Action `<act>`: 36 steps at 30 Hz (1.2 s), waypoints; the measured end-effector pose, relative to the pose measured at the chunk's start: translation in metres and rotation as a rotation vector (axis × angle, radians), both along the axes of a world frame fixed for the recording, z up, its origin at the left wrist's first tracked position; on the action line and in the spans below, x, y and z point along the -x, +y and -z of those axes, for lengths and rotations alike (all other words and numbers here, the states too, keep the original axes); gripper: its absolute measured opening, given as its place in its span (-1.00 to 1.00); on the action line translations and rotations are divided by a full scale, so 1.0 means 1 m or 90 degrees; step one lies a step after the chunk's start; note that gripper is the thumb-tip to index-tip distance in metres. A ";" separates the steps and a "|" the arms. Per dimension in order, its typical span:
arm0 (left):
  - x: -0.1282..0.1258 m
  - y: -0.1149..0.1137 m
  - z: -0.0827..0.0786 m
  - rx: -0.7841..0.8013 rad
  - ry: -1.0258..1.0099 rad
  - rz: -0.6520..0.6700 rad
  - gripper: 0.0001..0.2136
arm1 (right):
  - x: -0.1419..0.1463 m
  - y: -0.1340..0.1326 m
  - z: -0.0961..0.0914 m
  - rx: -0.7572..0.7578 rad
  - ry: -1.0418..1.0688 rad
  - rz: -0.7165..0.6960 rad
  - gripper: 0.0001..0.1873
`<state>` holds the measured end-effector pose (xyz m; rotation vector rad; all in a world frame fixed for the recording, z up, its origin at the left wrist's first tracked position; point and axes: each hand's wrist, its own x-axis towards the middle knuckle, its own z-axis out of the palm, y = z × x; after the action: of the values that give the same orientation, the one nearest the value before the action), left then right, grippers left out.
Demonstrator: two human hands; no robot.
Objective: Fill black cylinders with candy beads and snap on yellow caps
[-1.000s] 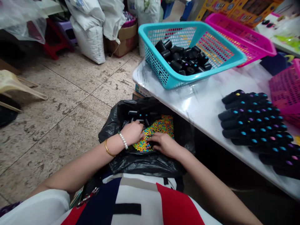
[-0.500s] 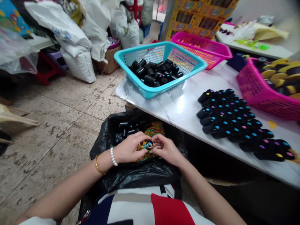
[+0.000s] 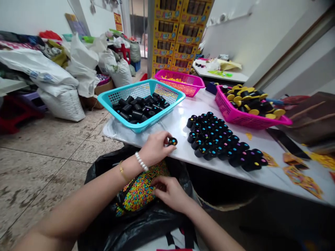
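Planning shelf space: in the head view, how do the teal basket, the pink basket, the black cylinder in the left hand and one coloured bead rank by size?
Largest: the teal basket and the pink basket, too alike to rank.
Next: the black cylinder.
Smallest: one coloured bead.

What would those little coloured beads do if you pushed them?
The beads look round and glossy, so they'd probably roll and slide apart easily. Each seems tiny and likely light, so a loose heap could spill past the black bag.

The left wrist (image 3: 130,165) wears a strand of white pearl beads (image 3: 141,161) and a thin gold bangle (image 3: 121,171). The right forearm (image 3: 206,223) is bare, and a white top (image 3: 178,242) with black bands shows at the near edge.
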<state>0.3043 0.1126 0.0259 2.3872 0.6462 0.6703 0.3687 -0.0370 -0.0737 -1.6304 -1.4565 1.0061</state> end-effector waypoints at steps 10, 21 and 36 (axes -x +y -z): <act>-0.083 0.033 0.003 0.194 0.056 0.051 -0.57 | 0.002 0.000 -0.002 -0.013 -0.048 -0.017 -0.81; 0.128 0.003 0.050 0.185 0.053 -0.097 -0.75 | -0.007 0.025 0.001 -0.095 -0.293 -0.224 -0.82; 0.156 -0.007 0.111 0.011 0.474 -0.154 -0.67 | 0.036 0.102 0.014 0.026 -0.561 -0.258 -0.57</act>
<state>0.1481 0.1056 -0.0851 2.5381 1.2455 -0.1737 0.3322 0.0653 -0.0882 -1.9651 -2.4251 0.5010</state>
